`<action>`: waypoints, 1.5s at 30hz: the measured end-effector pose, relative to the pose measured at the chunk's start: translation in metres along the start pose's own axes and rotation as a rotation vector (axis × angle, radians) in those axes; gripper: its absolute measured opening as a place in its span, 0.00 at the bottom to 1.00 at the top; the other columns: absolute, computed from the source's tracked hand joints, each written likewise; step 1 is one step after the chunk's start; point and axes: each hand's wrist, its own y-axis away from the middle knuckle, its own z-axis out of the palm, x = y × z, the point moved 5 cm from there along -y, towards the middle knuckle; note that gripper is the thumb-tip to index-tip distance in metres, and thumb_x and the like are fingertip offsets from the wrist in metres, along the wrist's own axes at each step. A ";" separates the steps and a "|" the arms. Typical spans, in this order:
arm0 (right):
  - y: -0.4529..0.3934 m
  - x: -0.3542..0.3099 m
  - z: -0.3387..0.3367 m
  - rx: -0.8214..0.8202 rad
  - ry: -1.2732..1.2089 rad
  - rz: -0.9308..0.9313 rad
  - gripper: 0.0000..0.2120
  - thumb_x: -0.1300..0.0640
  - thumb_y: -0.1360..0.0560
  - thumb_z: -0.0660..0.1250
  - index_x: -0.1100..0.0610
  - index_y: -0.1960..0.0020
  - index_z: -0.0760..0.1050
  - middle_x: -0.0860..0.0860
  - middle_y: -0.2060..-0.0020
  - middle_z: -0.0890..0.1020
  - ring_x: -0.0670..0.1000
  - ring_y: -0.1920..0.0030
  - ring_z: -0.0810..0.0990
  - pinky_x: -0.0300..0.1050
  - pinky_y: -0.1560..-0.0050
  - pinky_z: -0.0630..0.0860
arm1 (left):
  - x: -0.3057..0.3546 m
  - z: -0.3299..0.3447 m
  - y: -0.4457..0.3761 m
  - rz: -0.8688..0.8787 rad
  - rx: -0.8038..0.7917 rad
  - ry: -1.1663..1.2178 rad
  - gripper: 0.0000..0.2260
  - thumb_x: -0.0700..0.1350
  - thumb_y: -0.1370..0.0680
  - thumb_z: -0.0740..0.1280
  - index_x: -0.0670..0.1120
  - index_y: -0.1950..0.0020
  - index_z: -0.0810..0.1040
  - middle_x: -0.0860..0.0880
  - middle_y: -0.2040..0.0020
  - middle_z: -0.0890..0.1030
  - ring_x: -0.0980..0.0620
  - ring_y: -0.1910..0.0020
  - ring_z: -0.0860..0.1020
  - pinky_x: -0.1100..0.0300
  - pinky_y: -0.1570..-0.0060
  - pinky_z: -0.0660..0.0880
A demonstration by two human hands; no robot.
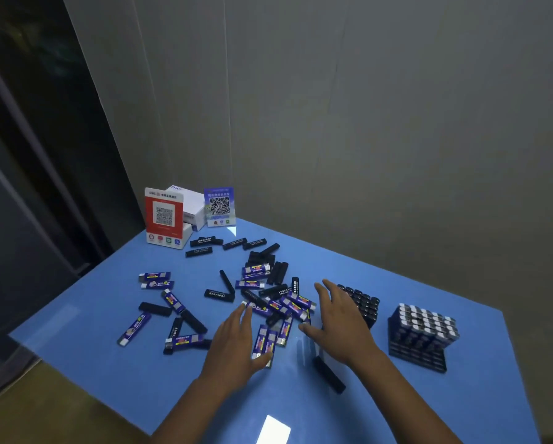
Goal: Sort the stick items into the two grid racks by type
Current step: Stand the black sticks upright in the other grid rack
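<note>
Sticks scattered across the blue bench (76,334), two kinds: plain black sticks (219,294) with small white print, and blue sticks (155,276) with purple-blue labels and a pale end. Main heap (278,302) sits mid-bench, both kinds overlapping, right between the two hands. Left hand (236,342) hovers over the near edge of the heap, fingers (241,315) straight and spread, tips at a blue stick; holds nothing. Two blue sticks (265,342) lie side by side just right of the left thumb, partly under it. Right hand (342,325) is spread flat too, fingers released, grasping nothing; its fingertips reach toward the black rack (366,307), thumb pointing left at the heap. One black stick (329,374) lies alone near the right wrist. More black sticks lie in a loose row at the far side, more blue ones spread to the left.

Black rack stands just behind the right hand, holding upright black sticks. Blue rack (424,334) stands further right, apart from the hand, tilted, filled with upright blue sticks, pale ends up.

Far left corner: red QR sign (164,216), white box (190,203) behind it, blue QR sign (220,206) beside. Grey wall (364,123) behind the bench.
</note>
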 end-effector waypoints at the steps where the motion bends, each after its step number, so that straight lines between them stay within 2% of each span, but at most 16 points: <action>1: -0.008 0.003 0.003 -0.004 -0.006 0.001 0.43 0.35 0.23 0.64 0.55 0.19 0.51 0.53 0.20 0.53 0.55 0.20 0.52 0.49 0.22 0.50 | -0.001 0.006 -0.008 -0.009 -0.013 -0.003 0.45 0.65 0.25 0.64 0.45 0.20 0.44 0.48 0.19 0.46 0.49 0.21 0.49 0.55 0.24 0.51; 5: -0.027 0.013 0.017 -0.020 -0.038 0.015 0.42 0.37 0.24 0.65 0.56 0.20 0.53 0.54 0.21 0.56 0.55 0.21 0.54 0.48 0.22 0.51 | -0.001 0.037 -0.028 -0.066 -0.118 -0.061 0.48 0.66 0.27 0.66 0.42 0.20 0.46 0.45 0.20 0.49 0.47 0.21 0.50 0.55 0.25 0.54; 8: -0.036 0.016 0.024 -0.020 -0.055 0.012 0.41 0.37 0.24 0.65 0.56 0.20 0.55 0.54 0.21 0.58 0.55 0.21 0.55 0.48 0.22 0.53 | -0.001 0.048 -0.034 -0.102 -0.110 -0.133 0.38 0.64 0.28 0.67 0.46 0.26 0.60 0.46 0.29 0.62 0.47 0.30 0.62 0.57 0.34 0.65; 12: -0.042 0.021 0.027 -0.017 -0.068 0.028 0.40 0.38 0.23 0.66 0.56 0.21 0.56 0.54 0.22 0.58 0.54 0.22 0.57 0.47 0.23 0.55 | -0.003 0.050 -0.037 -0.062 -0.151 -0.121 0.19 0.50 0.25 0.65 0.50 0.34 0.70 0.50 0.41 0.70 0.49 0.41 0.71 0.58 0.49 0.71; 15: -0.045 0.023 0.028 -0.015 -0.073 0.043 0.39 0.38 0.23 0.66 0.56 0.21 0.56 0.53 0.22 0.59 0.54 0.22 0.58 0.48 0.23 0.57 | -0.007 0.050 -0.044 0.074 -0.138 -0.078 0.20 0.43 0.25 0.65 0.51 0.34 0.73 0.50 0.42 0.72 0.48 0.42 0.72 0.57 0.52 0.72; 19: -0.049 0.025 0.027 -0.004 -0.095 0.086 0.38 0.39 0.24 0.67 0.57 0.22 0.59 0.53 0.24 0.62 0.53 0.23 0.60 0.48 0.24 0.60 | -0.006 0.041 -0.061 0.218 -0.125 -0.041 0.27 0.41 0.26 0.67 0.53 0.28 0.67 0.51 0.37 0.70 0.50 0.38 0.71 0.59 0.49 0.72; 21: -0.051 0.026 0.026 0.009 -0.096 0.113 0.37 0.40 0.24 0.67 0.57 0.23 0.60 0.52 0.24 0.63 0.53 0.24 0.62 0.47 0.26 0.62 | -0.005 0.034 -0.073 0.245 -0.071 -0.041 0.32 0.41 0.28 0.69 0.52 0.26 0.64 0.49 0.32 0.66 0.48 0.34 0.70 0.58 0.41 0.72; 22: -0.051 0.026 0.025 0.012 -0.097 0.129 0.37 0.40 0.24 0.67 0.57 0.23 0.60 0.52 0.25 0.64 0.53 0.25 0.62 0.46 0.26 0.63 | -0.005 0.032 -0.080 0.242 -0.069 -0.055 0.35 0.44 0.29 0.71 0.50 0.24 0.61 0.47 0.28 0.63 0.45 0.30 0.66 0.55 0.35 0.69; 24: -0.050 0.026 0.024 0.018 -0.102 0.164 0.36 0.41 0.24 0.67 0.57 0.23 0.60 0.52 0.26 0.64 0.53 0.25 0.63 0.46 0.27 0.64 | -0.009 0.033 -0.096 0.229 -0.144 -0.130 0.46 0.53 0.30 0.74 0.45 0.20 0.50 0.40 0.22 0.52 0.39 0.23 0.52 0.48 0.25 0.54; 26: -0.050 0.026 0.025 0.025 -0.106 0.200 0.36 0.41 0.23 0.67 0.57 0.23 0.60 0.52 0.26 0.65 0.52 0.26 0.63 0.45 0.27 0.64 | -0.014 0.037 -0.112 0.230 -0.271 -0.228 0.55 0.62 0.32 0.74 0.44 0.20 0.40 0.39 0.21 0.40 0.38 0.22 0.40 0.44 0.24 0.43; 28: -0.048 0.024 0.025 0.029 -0.108 0.231 0.36 0.41 0.23 0.67 0.57 0.23 0.60 0.52 0.27 0.65 0.52 0.26 0.63 0.44 0.27 0.63 | -0.018 0.043 -0.124 0.223 -0.360 -0.237 0.60 0.66 0.34 0.73 0.43 0.21 0.36 0.39 0.22 0.36 0.38 0.23 0.35 0.42 0.25 0.42; 30: -0.047 0.022 0.025 0.042 -0.112 0.267 0.35 0.42 0.24 0.68 0.57 0.24 0.61 0.51 0.28 0.66 0.52 0.27 0.64 0.43 0.28 0.63 | -0.015 0.046 -0.127 0.246 -0.401 -0.150 0.61 0.67 0.34 0.73 0.43 0.21 0.35 0.40 0.22 0.34 0.40 0.23 0.34 0.43 0.25 0.46; 37: -0.043 0.015 0.028 0.096 -0.112 0.344 0.32 0.44 0.23 0.68 0.58 0.26 0.63 0.51 0.30 0.67 0.51 0.28 0.65 0.42 0.31 0.64 | -0.016 0.048 -0.123 0.317 -0.329 -0.032 0.56 0.66 0.32 0.72 0.45 0.20 0.40 0.44 0.21 0.38 0.45 0.21 0.40 0.48 0.30 0.66; 39: -0.044 0.010 0.030 0.095 -0.120 0.356 0.32 0.45 0.23 0.68 0.57 0.26 0.62 0.51 0.30 0.67 0.52 0.28 0.64 0.42 0.31 0.65 | -0.026 0.044 -0.121 0.320 -0.301 -0.030 0.54 0.65 0.31 0.73 0.45 0.20 0.41 0.44 0.21 0.40 0.45 0.21 0.43 0.49 0.28 0.63; 42: -0.049 0.001 0.030 0.091 -0.118 0.356 0.31 0.45 0.23 0.68 0.57 0.25 0.62 0.51 0.30 0.67 0.52 0.29 0.65 0.43 0.32 0.66 | -0.044 0.038 -0.121 0.297 -0.230 -0.082 0.53 0.65 0.31 0.72 0.45 0.20 0.43 0.42 0.21 0.42 0.42 0.21 0.44 0.47 0.23 0.51; 45: -0.054 -0.003 0.027 0.105 -0.126 0.360 0.31 0.46 0.22 0.68 0.56 0.25 0.61 0.50 0.29 0.67 0.51 0.29 0.65 0.42 0.33 0.66 | -0.050 0.042 -0.120 0.249 -0.244 0.051 0.51 0.58 0.29 0.75 0.46 0.20 0.44 0.44 0.21 0.39 0.44 0.21 0.47 0.55 0.28 0.62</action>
